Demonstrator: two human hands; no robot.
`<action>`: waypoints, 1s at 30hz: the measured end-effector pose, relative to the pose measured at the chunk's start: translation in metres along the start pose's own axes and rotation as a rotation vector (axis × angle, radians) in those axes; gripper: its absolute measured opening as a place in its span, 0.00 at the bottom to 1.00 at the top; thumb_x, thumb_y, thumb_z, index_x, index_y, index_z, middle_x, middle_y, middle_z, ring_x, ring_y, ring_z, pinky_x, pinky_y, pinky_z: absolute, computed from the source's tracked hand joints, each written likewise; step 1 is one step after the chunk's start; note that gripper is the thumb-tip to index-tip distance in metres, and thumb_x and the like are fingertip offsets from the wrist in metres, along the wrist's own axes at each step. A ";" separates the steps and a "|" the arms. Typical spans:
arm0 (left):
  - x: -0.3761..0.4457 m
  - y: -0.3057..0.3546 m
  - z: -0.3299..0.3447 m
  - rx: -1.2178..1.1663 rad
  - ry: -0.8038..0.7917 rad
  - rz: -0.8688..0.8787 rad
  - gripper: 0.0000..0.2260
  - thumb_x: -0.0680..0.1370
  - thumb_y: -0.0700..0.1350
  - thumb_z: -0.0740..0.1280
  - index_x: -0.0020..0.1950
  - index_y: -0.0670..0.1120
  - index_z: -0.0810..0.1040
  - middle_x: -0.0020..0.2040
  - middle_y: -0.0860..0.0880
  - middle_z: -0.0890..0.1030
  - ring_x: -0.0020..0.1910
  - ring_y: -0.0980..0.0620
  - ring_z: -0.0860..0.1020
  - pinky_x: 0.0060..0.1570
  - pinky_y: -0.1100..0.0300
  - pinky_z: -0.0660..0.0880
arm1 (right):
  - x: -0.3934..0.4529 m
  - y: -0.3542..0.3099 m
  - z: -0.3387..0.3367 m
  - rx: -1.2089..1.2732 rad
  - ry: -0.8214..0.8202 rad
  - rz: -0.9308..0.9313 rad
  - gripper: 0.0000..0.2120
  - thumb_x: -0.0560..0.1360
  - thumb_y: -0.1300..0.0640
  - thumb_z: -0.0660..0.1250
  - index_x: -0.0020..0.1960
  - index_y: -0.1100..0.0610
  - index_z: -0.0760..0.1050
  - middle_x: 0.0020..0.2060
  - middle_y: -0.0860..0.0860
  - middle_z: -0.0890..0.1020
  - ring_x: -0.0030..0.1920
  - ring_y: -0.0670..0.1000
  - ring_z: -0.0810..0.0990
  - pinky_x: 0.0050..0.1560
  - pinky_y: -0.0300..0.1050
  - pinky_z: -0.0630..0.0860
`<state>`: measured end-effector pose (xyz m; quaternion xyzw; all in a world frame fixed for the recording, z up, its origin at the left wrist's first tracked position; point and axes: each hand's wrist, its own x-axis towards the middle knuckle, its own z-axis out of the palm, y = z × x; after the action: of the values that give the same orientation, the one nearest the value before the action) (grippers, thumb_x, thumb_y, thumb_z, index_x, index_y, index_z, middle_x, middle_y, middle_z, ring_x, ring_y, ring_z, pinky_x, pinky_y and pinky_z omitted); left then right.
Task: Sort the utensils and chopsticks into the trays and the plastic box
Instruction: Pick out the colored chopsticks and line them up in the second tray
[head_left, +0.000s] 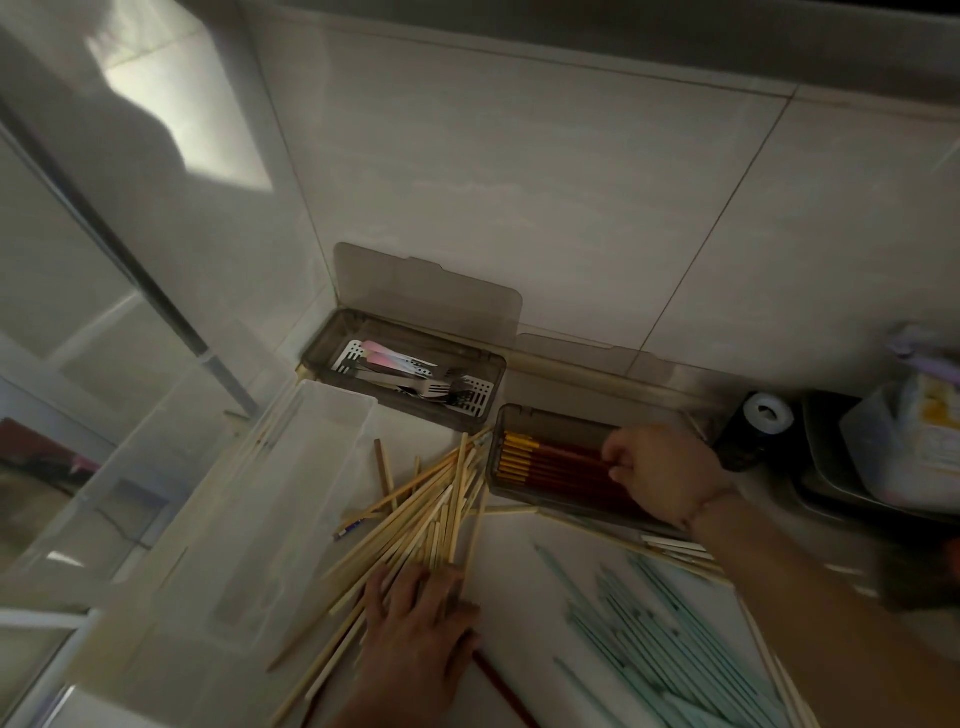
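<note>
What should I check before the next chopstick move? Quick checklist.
1. Right hand placement: ok, fingers curled on the red chopsticks inside the right tray.
2. Left hand placement: ok, lying on the wooden chopsticks piled on the counter.
3. Clear plastic box ready to load: ok, open on top.
4. Utensil tray lid up: ok, forks inside.
5. Wooden chopsticks overlapping the right tray's corner: not ok.
6. Teal chopsticks sorted: not ok, loose on the counter.
</note>
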<state>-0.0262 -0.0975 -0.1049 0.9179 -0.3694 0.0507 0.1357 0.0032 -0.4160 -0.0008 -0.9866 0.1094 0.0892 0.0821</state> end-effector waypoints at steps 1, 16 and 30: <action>0.001 0.000 -0.001 0.003 0.017 0.017 0.08 0.68 0.58 0.64 0.42 0.59 0.78 0.56 0.57 0.74 0.56 0.47 0.70 0.63 0.39 0.60 | 0.007 0.000 0.008 -0.026 -0.041 -0.001 0.07 0.75 0.51 0.67 0.53 0.45 0.78 0.51 0.47 0.81 0.50 0.49 0.79 0.46 0.39 0.71; 0.021 0.002 -0.006 0.079 -0.138 0.227 0.09 0.61 0.54 0.73 0.35 0.55 0.75 0.47 0.58 0.75 0.52 0.51 0.69 0.54 0.49 0.67 | 0.021 0.005 0.037 -0.080 -0.176 0.037 0.14 0.75 0.43 0.66 0.37 0.49 0.69 0.40 0.49 0.77 0.42 0.50 0.76 0.36 0.40 0.66; 0.041 0.032 -0.014 -0.137 0.103 0.231 0.04 0.72 0.53 0.64 0.40 0.56 0.77 0.39 0.60 0.78 0.52 0.54 0.71 0.53 0.53 0.63 | -0.141 -0.078 0.094 0.249 -0.103 0.011 0.21 0.75 0.36 0.58 0.68 0.34 0.65 0.72 0.43 0.67 0.69 0.45 0.69 0.64 0.39 0.69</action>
<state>-0.0188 -0.1430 -0.0763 0.8542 -0.4675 0.0875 0.2101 -0.1291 -0.2951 -0.0538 -0.9623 0.1207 0.1258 0.2087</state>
